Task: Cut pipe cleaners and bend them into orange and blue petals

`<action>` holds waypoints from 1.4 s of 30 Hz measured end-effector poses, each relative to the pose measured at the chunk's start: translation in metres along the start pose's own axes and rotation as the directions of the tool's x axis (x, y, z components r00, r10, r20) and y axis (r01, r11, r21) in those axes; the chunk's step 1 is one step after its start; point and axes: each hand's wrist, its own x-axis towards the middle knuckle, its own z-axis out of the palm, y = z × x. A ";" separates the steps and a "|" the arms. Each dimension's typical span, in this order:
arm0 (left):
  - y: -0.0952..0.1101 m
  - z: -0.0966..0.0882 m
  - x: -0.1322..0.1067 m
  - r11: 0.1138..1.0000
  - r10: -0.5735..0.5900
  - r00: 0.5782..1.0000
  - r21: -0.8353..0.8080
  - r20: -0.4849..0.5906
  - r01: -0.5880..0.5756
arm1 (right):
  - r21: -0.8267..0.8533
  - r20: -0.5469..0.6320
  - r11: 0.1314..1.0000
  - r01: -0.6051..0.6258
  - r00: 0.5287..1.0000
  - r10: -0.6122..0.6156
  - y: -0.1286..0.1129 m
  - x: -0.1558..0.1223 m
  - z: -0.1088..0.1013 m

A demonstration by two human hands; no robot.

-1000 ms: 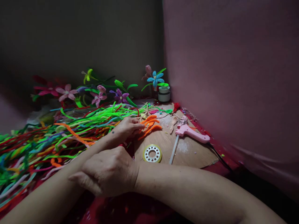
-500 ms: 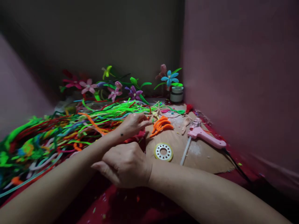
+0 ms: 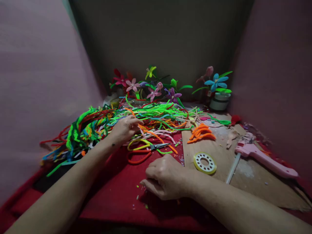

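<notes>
My left hand (image 3: 124, 129) reaches into a big heap of coloured pipe cleaners (image 3: 107, 125), its fingers curled and pinching strands at the heap's middle. My right hand (image 3: 165, 177) rests on the red cloth (image 3: 117, 198) in front of me with its fingers curled under; whether anything is in them is hidden. Scissors with orange and yellow handles (image 3: 146, 150) lie just beyond my right hand. A small bunch of bent orange pipe cleaners (image 3: 201, 132) lies on the wooden board (image 3: 243, 182).
A yellow tape ring (image 3: 205, 163) and a pink glue gun (image 3: 260, 156) lie on the board at right. Finished pipe-cleaner flowers (image 3: 156, 87) stand at the back, with a blue flower (image 3: 215, 81) above a small jar (image 3: 219, 101). Pink walls close both sides.
The view has swung left. My left hand moved from the orange bunch back into the heap. My right hand slid from near my left wrist onto the cloth, uncovering the scissors.
</notes>
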 end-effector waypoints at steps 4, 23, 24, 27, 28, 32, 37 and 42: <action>-0.017 0.019 -0.003 0.931 0.227 0.973 0.304 -0.040 -0.205 | -0.007 0.026 0.999 -0.046 0.999 0.046 0.004 0.001 0.000; 0.034 -0.013 -0.020 0.938 0.257 0.874 0.322 -0.413 -0.124 | 0.978 0.014 0.135 -0.160 0.693 0.720 0.027 0.019 -0.014; 0.041 -0.008 -0.022 0.959 0.247 0.899 0.226 -0.362 -0.173 | 0.993 -0.009 0.086 -0.080 0.679 0.734 0.030 0.019 -0.016; 0.057 0.007 -0.029 0.976 0.185 0.955 -0.073 -0.233 -0.207 | 0.997 -0.077 0.042 0.070 0.650 0.756 0.037 0.020 -0.019; 0.061 0.011 -0.031 0.971 0.147 0.970 -0.158 -0.195 -0.179 | 0.995 -0.098 0.053 0.089 0.634 0.767 0.038 0.020 -0.019; 0.073 0.014 -0.034 0.899 -0.056 0.998 -0.434 0.008 0.054 | 0.982 -0.187 0.161 0.097 0.601 0.778 0.039 0.019 -0.021; 0.081 0.007 -0.031 0.720 -0.121 0.952 -0.636 0.281 0.279 | 0.993 -0.102 0.119 0.017 0.637 0.764 0.036 0.016 -0.020; 0.078 0.003 -0.030 0.510 -0.123 0.851 -0.703 0.511 0.496 | 0.993 -0.115 0.119 0.027 0.533 0.838 0.038 0.017 -0.020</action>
